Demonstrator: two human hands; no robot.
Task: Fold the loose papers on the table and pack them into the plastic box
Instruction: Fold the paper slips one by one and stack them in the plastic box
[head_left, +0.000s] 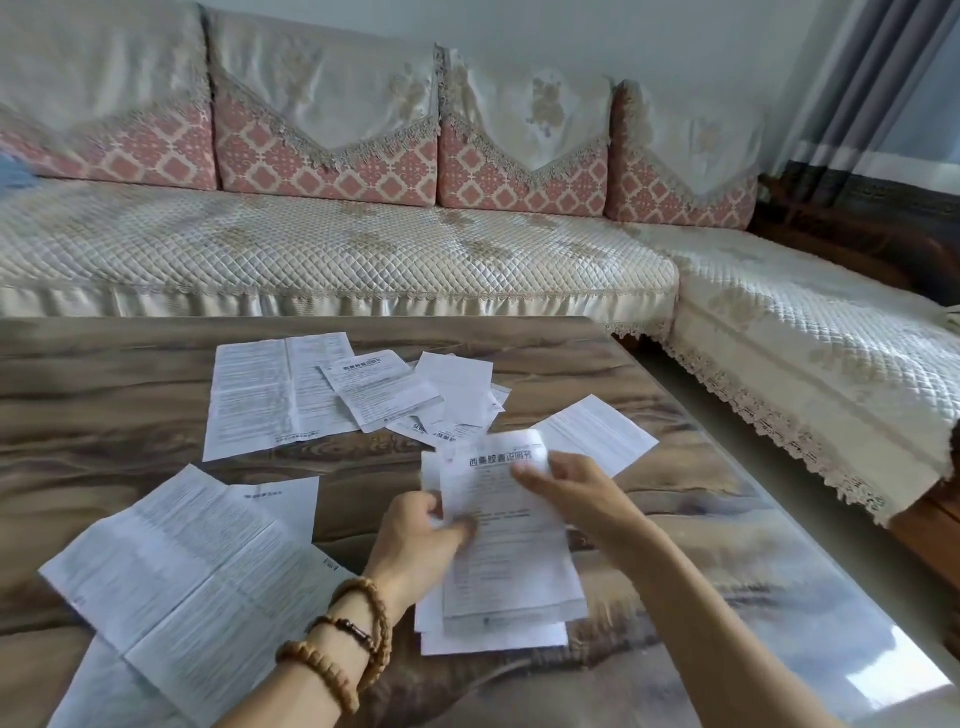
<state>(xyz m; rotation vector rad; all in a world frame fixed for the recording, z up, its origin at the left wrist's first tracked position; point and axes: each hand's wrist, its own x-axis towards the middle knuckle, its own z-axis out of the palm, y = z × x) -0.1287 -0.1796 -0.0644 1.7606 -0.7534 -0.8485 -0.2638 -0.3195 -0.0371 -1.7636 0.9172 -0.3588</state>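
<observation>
A printed paper leaflet (511, 551) is held over the table's middle, above other white sheets (498, 636). My left hand (418, 540) pinches its left edge. My right hand (571, 491) holds its top right corner, fingers over the heading. More loose papers lie around: a large unfolded sheet (176, 577) at the near left, another large sheet (270, 395) at the far left, a heap of small leaflets (415, 395) in the middle and one sheet (597, 431) at the right. No plastic box is in view.
The papers lie on a glossy wood-grain table (727, 571) whose right edge runs diagonally at the right. A cream quilted corner sofa (363, 249) wraps behind and to the right. Beaded bracelets (343, 644) circle my left wrist.
</observation>
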